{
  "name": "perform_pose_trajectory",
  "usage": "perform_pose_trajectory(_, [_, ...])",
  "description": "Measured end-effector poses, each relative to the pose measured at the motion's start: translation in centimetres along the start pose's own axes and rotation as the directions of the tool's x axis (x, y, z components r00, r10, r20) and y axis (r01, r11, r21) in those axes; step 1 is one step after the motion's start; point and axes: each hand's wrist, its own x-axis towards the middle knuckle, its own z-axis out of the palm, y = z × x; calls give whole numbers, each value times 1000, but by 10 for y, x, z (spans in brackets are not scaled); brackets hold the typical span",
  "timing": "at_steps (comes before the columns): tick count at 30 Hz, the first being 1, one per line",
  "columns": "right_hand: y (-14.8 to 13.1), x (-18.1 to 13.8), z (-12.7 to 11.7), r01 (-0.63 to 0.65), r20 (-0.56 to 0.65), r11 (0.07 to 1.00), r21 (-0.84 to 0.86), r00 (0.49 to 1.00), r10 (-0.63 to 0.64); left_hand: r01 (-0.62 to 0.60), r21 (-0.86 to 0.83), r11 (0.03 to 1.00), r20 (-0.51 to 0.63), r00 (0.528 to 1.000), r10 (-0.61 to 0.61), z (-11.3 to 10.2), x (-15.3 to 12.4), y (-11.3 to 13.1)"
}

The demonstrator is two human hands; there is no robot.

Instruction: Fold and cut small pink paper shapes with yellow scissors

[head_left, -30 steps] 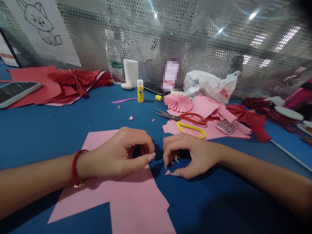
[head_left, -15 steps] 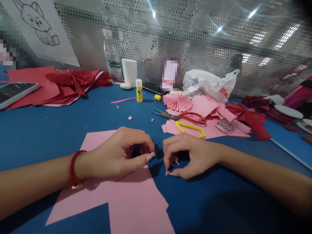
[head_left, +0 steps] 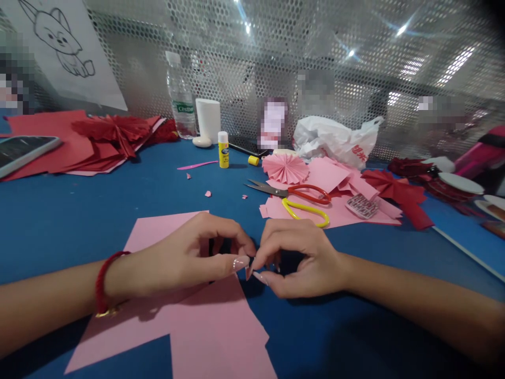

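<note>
My left hand (head_left: pixel 185 258), with a red cord bracelet (head_left: pixel 100 284) on its wrist, rests on a large cut pink paper sheet (head_left: pixel 213 326). Its thumb and fingers are curled in a pinch; what is inside them is hidden. My right hand (head_left: pixel 303 258) lies on the blue table (head_left: pixel 79 210) just right of the sheet's edge, also pinched. The fingertips of both hands meet over that edge, and a tiny pink paper scrap (head_left: pixel 248 272) shows between them.
Behind the hands lie red-and-yellow scissors (head_left: pixel 303 202) on pink paper pieces, a pink pleated fan (head_left: pixel 285 167), a glue stick (head_left: pixel 223 149), a water bottle (head_left: pixel 179 100) and a white cup (head_left: pixel 208 120). Red paper (head_left: pixel 59 142) and a phone (head_left: pixel 19 152) are far left; a red bow (head_left: pixel 398 192) is at the right.
My right hand slid left from the table and closed in until its fingertips touch those of the left hand. The pink scrap that lay under its thumb came along.
</note>
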Motion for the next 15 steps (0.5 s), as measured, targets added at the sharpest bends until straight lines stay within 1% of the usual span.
perform_pose_trajectory(4, [-2,0,3,112,-60,981,-156,991,-123,117,-190,975,22,993,-115,3,0,4])
perform_pose_trajectory(7, [-4,-1,2,199,-50,951,-236,975,-216,145,-281,949,43,989,-139,6,-1,4])
perform_pose_trajectory(9, [-4,-1,1,234,-23,933,-273,968,-249,121,-272,955,22,993,-120,7,-1,3])
perform_pose_trajectory(12, [-5,0,1,249,1,926,-286,966,-259,86,-217,972,-31,995,-95,8,0,3])
perform_pose_trajectory(15, [-5,-1,1,226,-34,930,-290,969,-246,31,-159,987,-105,993,-48,7,1,4])
